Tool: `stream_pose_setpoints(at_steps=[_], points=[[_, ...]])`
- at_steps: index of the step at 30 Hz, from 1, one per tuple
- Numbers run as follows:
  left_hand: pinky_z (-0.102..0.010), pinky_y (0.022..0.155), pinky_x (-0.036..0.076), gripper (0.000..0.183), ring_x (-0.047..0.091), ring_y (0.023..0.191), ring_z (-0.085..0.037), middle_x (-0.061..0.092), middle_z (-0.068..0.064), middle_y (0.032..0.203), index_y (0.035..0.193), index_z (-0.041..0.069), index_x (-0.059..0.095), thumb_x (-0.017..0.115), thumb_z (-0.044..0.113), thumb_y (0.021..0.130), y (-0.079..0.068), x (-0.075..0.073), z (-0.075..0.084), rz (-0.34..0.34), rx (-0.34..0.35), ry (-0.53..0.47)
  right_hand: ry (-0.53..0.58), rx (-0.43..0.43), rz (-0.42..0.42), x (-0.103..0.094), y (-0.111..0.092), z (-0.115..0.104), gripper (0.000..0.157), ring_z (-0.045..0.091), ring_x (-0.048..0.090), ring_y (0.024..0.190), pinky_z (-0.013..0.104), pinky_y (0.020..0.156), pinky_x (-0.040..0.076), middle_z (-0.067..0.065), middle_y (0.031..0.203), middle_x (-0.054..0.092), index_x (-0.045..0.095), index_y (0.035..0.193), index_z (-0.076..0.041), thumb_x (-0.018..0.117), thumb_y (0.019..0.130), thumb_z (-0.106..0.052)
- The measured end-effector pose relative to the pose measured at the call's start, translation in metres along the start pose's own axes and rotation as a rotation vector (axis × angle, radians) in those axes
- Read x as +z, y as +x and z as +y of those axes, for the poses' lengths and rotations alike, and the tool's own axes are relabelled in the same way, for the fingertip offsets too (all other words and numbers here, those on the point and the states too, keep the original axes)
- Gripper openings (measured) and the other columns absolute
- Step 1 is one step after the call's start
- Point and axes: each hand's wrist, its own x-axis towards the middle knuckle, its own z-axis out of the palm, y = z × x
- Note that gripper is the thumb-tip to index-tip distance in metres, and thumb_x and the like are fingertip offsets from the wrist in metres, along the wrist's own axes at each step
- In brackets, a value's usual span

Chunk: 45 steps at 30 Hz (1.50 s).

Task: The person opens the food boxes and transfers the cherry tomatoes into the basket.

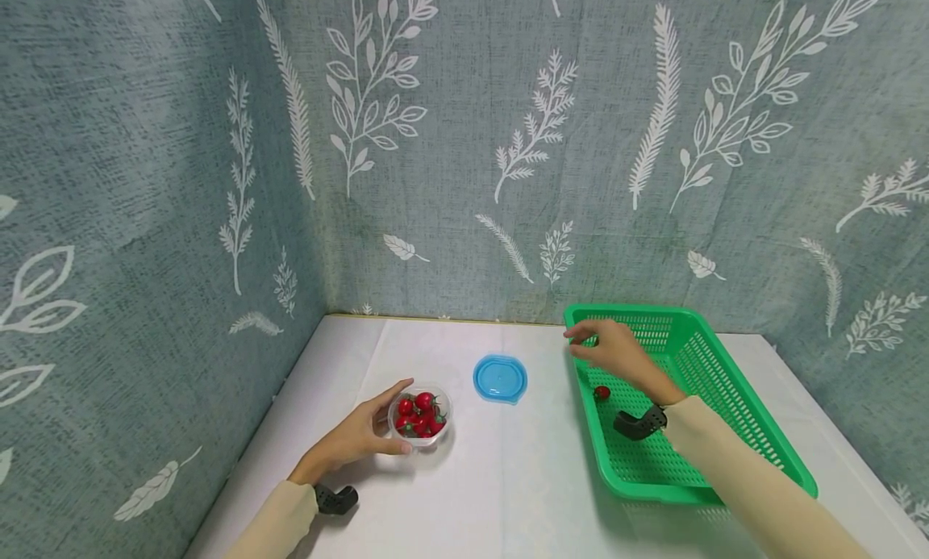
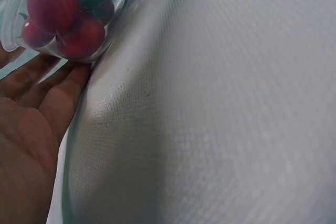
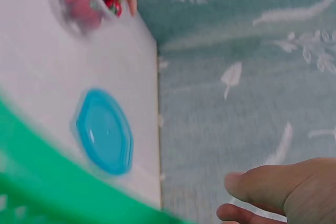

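Observation:
A clear plastic tub (image 1: 447,411) full of cherry tomatoes (image 1: 423,402) with green stems stands on the white table. My left hand (image 1: 360,434) holds it from the left, thumb at the near side and fingers round the far side. In the left wrist view the fingers (image 2: 63,90) touch the tub's wall. My right hand (image 1: 613,351) hovers over the far left rim of a green basket (image 1: 726,390), fingers loosely bent; nothing shows between thumb and fingers. Inside the basket, near its left wall, lies a single cherry tomato (image 1: 601,392). The forearm covers part of the basket.
A blue lid (image 1: 501,378) lies flat on the table (image 1: 537,462) between tub and basket; the right wrist view also shows the lid (image 3: 105,132). Leaf-patterned grey-green cloth (image 1: 464,139) hangs behind the table and along both sides.

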Motion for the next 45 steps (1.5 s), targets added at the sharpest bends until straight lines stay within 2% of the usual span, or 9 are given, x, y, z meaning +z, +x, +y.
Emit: stream_pose_setpoints(at_steps=[6, 15, 26, 30, 33, 39, 45], points=[[-0.038, 0.114, 0.039, 0.108, 0.031, 0.150, -0.037, 0.025, -0.019, 0.167, 0.166, 0.013, 0.020, 0.089, 0.016, 0.083, 0.000, 0.001, 0.000, -0.001, -0.003, -0.006, -0.036, -0.065, -0.012, 0.019, 0.009, -0.020, 0.024, 0.013, 0.062, 0.067, 0.033, 0.061, 0.055, 0.007, 0.106, 0.074, 0.074, 0.119, -0.009, 0.072, 0.098, -0.020], [-0.036, 0.113, 0.040, 0.108, 0.034, 0.149, -0.036, 0.031, -0.020, 0.164, 0.166, 0.013, 0.020, 0.089, 0.018, 0.083, 0.000, 0.001, 0.002, -0.005, -0.002, -0.006, -0.007, -0.143, -0.051, 0.042, 0.023, -0.049, 0.021, 0.016, 0.062, 0.061, 0.031, 0.056, 0.054, 0.005, 0.100, 0.073, 0.075, 0.116, -0.008, 0.073, 0.097, -0.016], [-0.046, 0.116, 0.035, 0.107, 0.030, 0.151, -0.036, 0.025, -0.017, 0.167, 0.166, 0.015, 0.021, 0.089, 0.018, 0.083, 0.000, 0.000, 0.002, 0.004, -0.009, -0.003, -0.060, -0.265, -0.068, 0.080, 0.035, -0.088, 0.020, 0.008, 0.057, 0.064, 0.029, 0.064, 0.051, 0.000, 0.097, 0.074, 0.076, 0.113, -0.012, 0.077, 0.094, -0.017], [-0.051, 0.117, 0.032, 0.108, 0.028, 0.151, -0.036, 0.022, -0.017, 0.168, 0.166, 0.014, 0.020, 0.089, 0.018, 0.083, 0.001, -0.001, 0.003, 0.000, -0.017, -0.002, -0.083, -0.270, -0.093, 0.097, 0.038, -0.102, 0.021, 0.016, 0.068, 0.081, 0.038, 0.081, 0.055, -0.001, 0.097, 0.075, 0.076, 0.114, -0.014, 0.078, 0.093, -0.018], [-0.051, 0.117, 0.033, 0.108, 0.029, 0.151, -0.037, 0.022, -0.017, 0.168, 0.166, 0.013, 0.020, 0.089, 0.018, 0.083, 0.001, -0.002, 0.003, -0.004, -0.022, -0.002, -0.091, -0.281, -0.125, 0.110, 0.040, -0.112, 0.023, 0.020, 0.069, 0.096, 0.041, 0.087, 0.055, 0.002, 0.099, 0.076, 0.076, 0.115, -0.014, 0.079, 0.092, -0.019], [-0.047, 0.116, 0.034, 0.106, 0.030, 0.151, -0.037, 0.021, -0.016, 0.169, 0.166, 0.016, 0.022, 0.089, 0.019, 0.083, 0.002, -0.001, 0.001, -0.001, -0.032, 0.011, -0.081, -0.286, -0.211, 0.135, 0.038, -0.128, 0.027, 0.017, 0.068, 0.098, 0.030, 0.081, 0.057, 0.006, 0.106, 0.075, 0.075, 0.119, -0.012, 0.079, 0.093, -0.020], [-0.042, 0.116, 0.036, 0.106, 0.029, 0.152, -0.035, 0.015, -0.012, 0.171, 0.165, 0.022, 0.023, 0.090, 0.020, 0.082, 0.000, 0.000, 0.002, -0.007, -0.042, -0.015, -0.094, -0.278, -0.235, 0.153, 0.036, -0.136, 0.031, 0.019, 0.068, 0.104, 0.029, 0.086, 0.057, 0.007, 0.110, 0.075, 0.075, 0.120, -0.008, 0.080, 0.092, -0.020]])
